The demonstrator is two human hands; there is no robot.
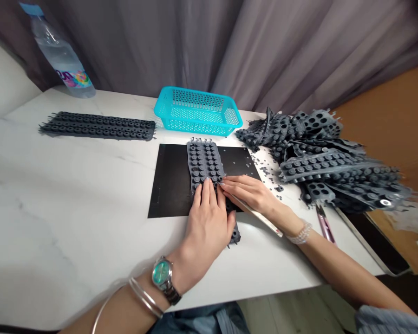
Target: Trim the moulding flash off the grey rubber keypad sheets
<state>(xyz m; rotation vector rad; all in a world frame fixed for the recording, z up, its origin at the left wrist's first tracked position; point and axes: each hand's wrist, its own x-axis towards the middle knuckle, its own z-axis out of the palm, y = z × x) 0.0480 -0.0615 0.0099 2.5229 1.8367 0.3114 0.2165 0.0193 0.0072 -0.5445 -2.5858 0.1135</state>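
Note:
A grey rubber sheet of round buttons (205, 162) lies lengthwise on a black mat (172, 183) in the middle of the white table. My left hand (207, 222) rests flat on the near part of the sheet, fingers stretched out and pressing it down. My right hand (251, 192) lies beside it at the sheet's right edge, fingers extended, with a thin flat tool (261, 217) held under the palm; its tip is hidden by the fingers.
A turquoise plastic basket (198, 111) stands behind the mat. A big heap of grey button sheets (327, 157) fills the right side, with loose grey bits (268, 171) scattered near it. Another flat sheet (97, 125) and a water bottle (61, 58) are at the far left. A purple-handled tool (324, 225) lies right.

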